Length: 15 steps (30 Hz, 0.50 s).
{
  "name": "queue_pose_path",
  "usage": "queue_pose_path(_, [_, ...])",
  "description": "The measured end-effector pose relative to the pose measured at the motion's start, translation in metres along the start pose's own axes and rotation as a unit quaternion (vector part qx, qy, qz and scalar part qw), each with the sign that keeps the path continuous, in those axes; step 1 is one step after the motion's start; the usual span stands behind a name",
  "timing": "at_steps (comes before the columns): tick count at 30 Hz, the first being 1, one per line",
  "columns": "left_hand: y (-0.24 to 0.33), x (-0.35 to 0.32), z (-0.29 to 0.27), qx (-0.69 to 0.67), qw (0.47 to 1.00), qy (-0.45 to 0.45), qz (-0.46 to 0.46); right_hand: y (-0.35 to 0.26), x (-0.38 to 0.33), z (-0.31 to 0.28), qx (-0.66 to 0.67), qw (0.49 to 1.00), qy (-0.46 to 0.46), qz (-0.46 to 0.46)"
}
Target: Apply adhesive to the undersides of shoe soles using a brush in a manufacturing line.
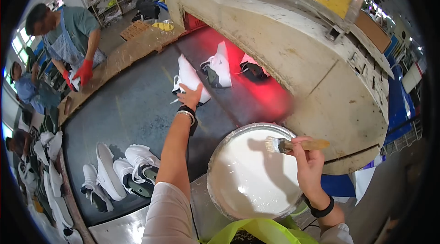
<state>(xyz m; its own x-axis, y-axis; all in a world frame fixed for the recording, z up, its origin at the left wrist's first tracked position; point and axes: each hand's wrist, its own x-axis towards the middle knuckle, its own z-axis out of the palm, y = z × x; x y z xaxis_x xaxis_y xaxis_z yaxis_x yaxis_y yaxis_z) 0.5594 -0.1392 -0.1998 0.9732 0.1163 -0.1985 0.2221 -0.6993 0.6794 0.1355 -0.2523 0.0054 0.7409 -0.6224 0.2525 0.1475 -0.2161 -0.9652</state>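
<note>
Working beside the bulky machine (pixel 339 92), at the dark belt (pixel 137 115), next to a bucket (pixel 256 125) of white liquid (pixel 245 170)! Touching a white shoe (pixel 189 75) on the belt with a wide-spread left hand (pixel 190 96)! And with the right hand (pixel 310 168), gripping a brush (pixel 284 145) by the handle, above the liquid!

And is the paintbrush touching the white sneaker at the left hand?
Apart: in the head view, the paintbrush is over the bucket, with dark conveyor belt visible between bucket and the white sneaker at the left hand.
</note>
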Motion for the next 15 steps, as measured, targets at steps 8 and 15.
queue_pose_path(8, [-0.005,-0.127,-0.13,0.139,0.959,-0.013,0.249,-0.021,-0.002,-0.002,-0.009,0.994,-0.048,0.103])
queue_pose_path(15, [-0.182,-0.264,-0.207,0.31,0.858,0.088,0.4,-0.039,-0.033,0.014,0.048,0.995,-0.089,0.011])
